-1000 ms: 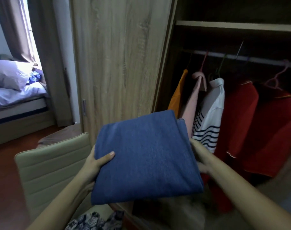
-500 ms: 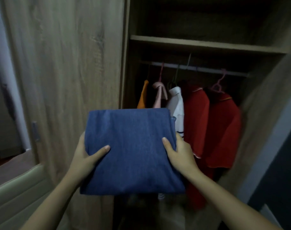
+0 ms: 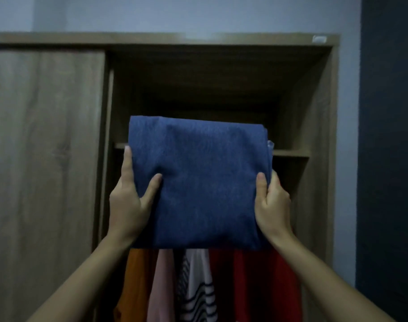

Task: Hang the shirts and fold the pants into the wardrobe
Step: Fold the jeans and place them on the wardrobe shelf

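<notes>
The folded blue pants (image 3: 202, 182) lie flat and wide between left hand (image 3: 128, 201) and right hand (image 3: 271, 203), both gripping its side edges; the shelf's front edge (image 3: 291, 154) sits just behind (equally near each hand).

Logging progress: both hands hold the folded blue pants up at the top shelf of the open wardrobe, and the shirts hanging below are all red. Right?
Not quite. In the head view the shirts below are orange, pink, striped white and red, not all red. The rest holds.
</notes>
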`<state>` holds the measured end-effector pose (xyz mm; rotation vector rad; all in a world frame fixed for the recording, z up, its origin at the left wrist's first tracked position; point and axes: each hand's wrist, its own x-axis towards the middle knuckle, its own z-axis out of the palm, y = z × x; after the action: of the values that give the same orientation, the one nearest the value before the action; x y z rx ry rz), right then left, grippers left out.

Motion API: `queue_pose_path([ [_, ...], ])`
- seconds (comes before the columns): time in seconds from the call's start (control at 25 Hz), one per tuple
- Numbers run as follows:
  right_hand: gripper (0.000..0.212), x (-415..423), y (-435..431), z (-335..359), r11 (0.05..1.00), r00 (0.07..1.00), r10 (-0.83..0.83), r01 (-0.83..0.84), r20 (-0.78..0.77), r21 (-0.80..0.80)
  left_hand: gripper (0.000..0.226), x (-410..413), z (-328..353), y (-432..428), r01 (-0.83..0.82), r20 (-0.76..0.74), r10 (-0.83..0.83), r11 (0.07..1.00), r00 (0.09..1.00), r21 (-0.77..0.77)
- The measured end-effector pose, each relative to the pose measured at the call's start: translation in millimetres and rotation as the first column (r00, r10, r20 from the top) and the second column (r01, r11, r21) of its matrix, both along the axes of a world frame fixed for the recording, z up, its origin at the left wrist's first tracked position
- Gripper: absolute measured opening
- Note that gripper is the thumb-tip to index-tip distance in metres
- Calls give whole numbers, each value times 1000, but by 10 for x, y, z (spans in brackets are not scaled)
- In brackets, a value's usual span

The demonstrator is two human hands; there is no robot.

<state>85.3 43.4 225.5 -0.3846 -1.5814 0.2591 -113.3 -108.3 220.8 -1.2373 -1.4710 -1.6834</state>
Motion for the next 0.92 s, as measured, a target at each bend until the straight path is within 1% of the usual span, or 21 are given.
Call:
queue_pose_path([
  [0.08,40,51,191,284,998,999,-30,32,-45,52,83,8,296,221,-14,-72,17,999,997,47],
  [0.24,39,83,580,842,990,992,-68,81,-111,118,82,10,851,657,-20,-121,32,995,992,96],
  [0.36,37,90,884,1265,990,990,-107,115,-93,85,80,-34,1281,999,-65,-152,82,991,985,113],
  [0.44,38,53,1130,1535,988,988,-151,152,-34,23,78,-148,1575,1291,-128,-150,134,991,980,46],
  [0.48,39,35,1271,1640,976,976,-216,216,19,-17,77,-210,1698,1455,-165,-148,160,986,976,-23],
  [0.56,41,10,1556,1738,916,911,-373,392,176,-90,74,-318,1828,1783,-247,-153,217,946,964,-212],
  [0.6,41,4,1671,1742,879,868,-411,458,278,-131,73,-358,1843,1941,-277,-161,237,908,958,-315],
  [0.64,41,-2,1766,1742,847,831,-402,497,385,-187,70,-389,1847,2082,-292,-164,244,860,956,-419],
  [0.68,39,-6,1824,1752,819,801,-351,513,484,-255,65,-402,1861,2172,-300,-165,251,802,954,-517],
  [0.72,36,-5,1864,1781,792,774,-287,523,564,-315,58,-401,1889,2226,-321,-175,271,725,946,-609],
  [0.76,34,-2,1879,1822,770,747,-239,535,620,-348,53,-391,1928,2259,-383,-227,318,623,921,-682],
  [0.8,34,2,1870,1869,752,721,-221,554,657,-356,52,-384,1972,2268,-478,-317,373,505,872,-719],
  [0.84,34,6,1852,1904,737,696,-231,581,680,-345,53,-370,2019,2255,-571,-416,414,393,810,-721],
  [0.88,36,17,1824,1919,725,666,-258,612,700,-315,54,-355,2057,2255,-639,-496,427,321,756,-699],
  [0.92,38,34,1772,1920,719,624,-310,647,717,-252,53,-326,2080,2229,-674,-541,421,296,728,-676],
])
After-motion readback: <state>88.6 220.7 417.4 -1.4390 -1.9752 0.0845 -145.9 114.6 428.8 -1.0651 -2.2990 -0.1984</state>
